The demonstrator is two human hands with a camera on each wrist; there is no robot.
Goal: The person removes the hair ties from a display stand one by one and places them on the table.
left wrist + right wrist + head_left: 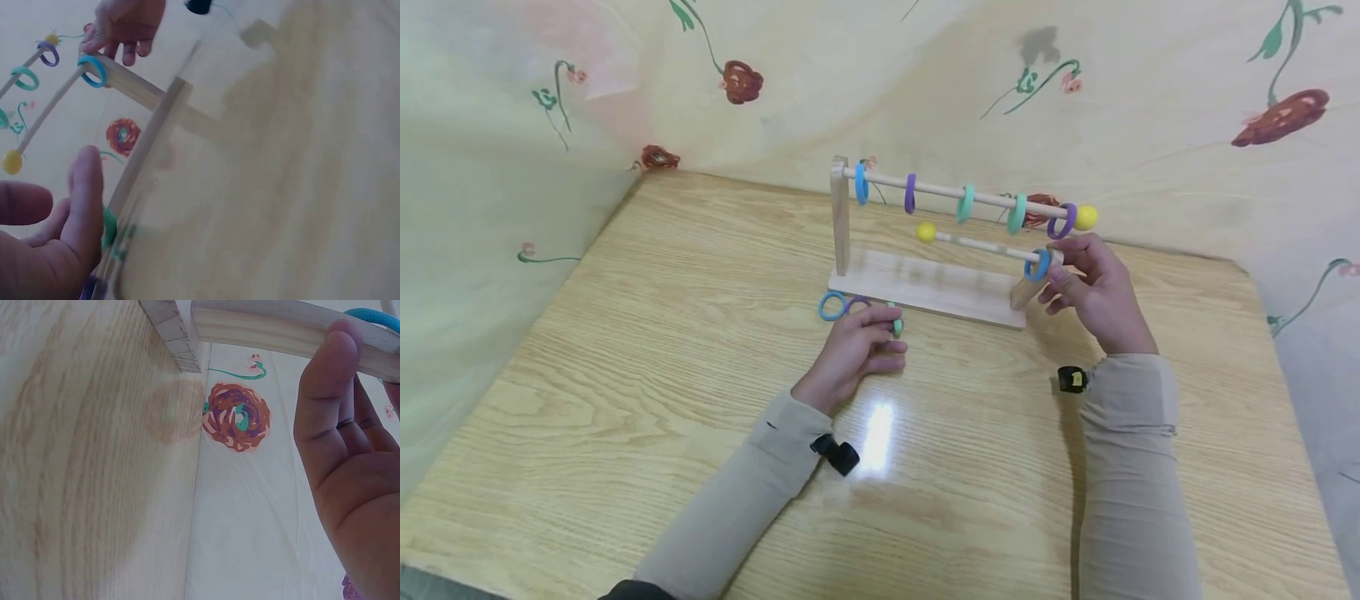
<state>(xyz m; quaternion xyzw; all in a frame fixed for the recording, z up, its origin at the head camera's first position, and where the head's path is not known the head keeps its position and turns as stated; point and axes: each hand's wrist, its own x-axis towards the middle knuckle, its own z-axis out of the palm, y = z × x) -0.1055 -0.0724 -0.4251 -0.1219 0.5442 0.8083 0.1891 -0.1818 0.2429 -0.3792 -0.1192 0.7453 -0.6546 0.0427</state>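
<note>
Nearest, left of centre, the left hand (853, 350) has its fingertips at a green ring (898, 327); whether they pinch it cannot be told. The ring looks light and fairly stiff, best held by its rim. Just left, a blue ring (821, 307) and a purple ring (858, 298) touch the table (625, 375). Farther right, the right hand (1101, 296) pinches a short post (1028, 292). Farthest, a rod (936, 186) carries five rings.

I see a wood-grained table (647, 400) bearing a bright glare (877, 437), and behind it a pale backdrop (865, 75) patterned with red flowers (742, 82).
</note>
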